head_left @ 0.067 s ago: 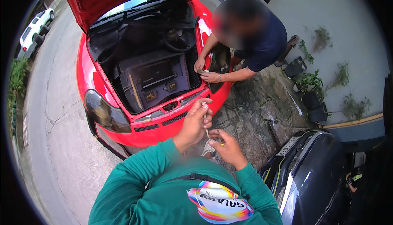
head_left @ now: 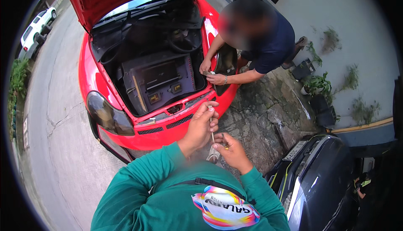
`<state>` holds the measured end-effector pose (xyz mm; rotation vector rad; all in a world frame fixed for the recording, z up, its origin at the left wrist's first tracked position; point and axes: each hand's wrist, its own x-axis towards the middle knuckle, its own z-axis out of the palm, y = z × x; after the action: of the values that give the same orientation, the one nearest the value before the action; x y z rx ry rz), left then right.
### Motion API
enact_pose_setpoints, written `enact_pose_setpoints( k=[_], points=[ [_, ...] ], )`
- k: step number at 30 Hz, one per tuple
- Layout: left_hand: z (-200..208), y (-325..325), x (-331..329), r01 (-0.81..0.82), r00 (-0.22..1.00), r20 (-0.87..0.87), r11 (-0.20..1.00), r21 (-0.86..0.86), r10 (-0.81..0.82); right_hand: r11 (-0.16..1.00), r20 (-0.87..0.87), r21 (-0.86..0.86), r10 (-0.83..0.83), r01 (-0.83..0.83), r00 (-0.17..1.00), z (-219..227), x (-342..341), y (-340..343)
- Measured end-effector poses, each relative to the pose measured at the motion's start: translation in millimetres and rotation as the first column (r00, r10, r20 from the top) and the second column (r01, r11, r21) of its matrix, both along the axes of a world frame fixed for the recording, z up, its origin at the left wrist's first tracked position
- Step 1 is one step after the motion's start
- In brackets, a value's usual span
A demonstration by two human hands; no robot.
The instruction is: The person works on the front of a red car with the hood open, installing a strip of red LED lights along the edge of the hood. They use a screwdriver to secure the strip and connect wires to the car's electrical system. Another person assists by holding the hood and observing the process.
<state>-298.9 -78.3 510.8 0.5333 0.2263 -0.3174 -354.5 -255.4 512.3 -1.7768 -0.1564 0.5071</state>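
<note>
Above my lap, near the front bumper of a red car (head_left: 176, 135), I hold a thin pale rod-like strip (head_left: 213, 137) between both hands. My left hand (head_left: 199, 129) is closed around its upper part, and a small whitish end (head_left: 210, 106) shows by the thumb and forefinger. Lower down and to the right, my right hand (head_left: 234, 153) pinches the strip's lower end. A bit of yellow (head_left: 226, 148) shows at its fingers; what it belongs to is too small to tell.
The car's front lid (head_left: 134, 0) is raised over a black compartment (head_left: 157, 77). A co-worker in a dark shirt (head_left: 275, 38) crouches at its right headlight opening, holding a small thing. A dark car (head_left: 323, 176) stands at right; potted plants (head_left: 317, 84) line the wall.
The strip between my hands, slightly bent before, now looks straighter. My right hand has shifted very slightly; my left hand has hardly moved.
</note>
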Motion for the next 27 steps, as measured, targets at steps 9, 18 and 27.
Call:
enact_pose_setpoints(
  k=[9, 18, 27],
  points=[
    [-20.1, 29.8, 6.3, -0.017, 0.999, 0.038, 0.967, 0.254, 0.008, 0.998, -0.255, 0.056, 0.029, -0.015, 0.967, -7.8, -0.5, -7.0],
    [-22.2, 40.1, 12.5, -0.034, 0.999, 0.026, 0.959, 0.28, 0.028, 0.981, -0.331, 0.186, 0.012, 0.052, 0.944, -3.1, 6.6, -15.7],
    [-20.1, 36.3, 24.8, 0.003, 0.999, -0.048, 0.945, 0.327, 0.014, 0.945, -0.397, 0.204, -0.16, 0.256, 0.904, -6.4, 13.0, -17.0]
  ],
)
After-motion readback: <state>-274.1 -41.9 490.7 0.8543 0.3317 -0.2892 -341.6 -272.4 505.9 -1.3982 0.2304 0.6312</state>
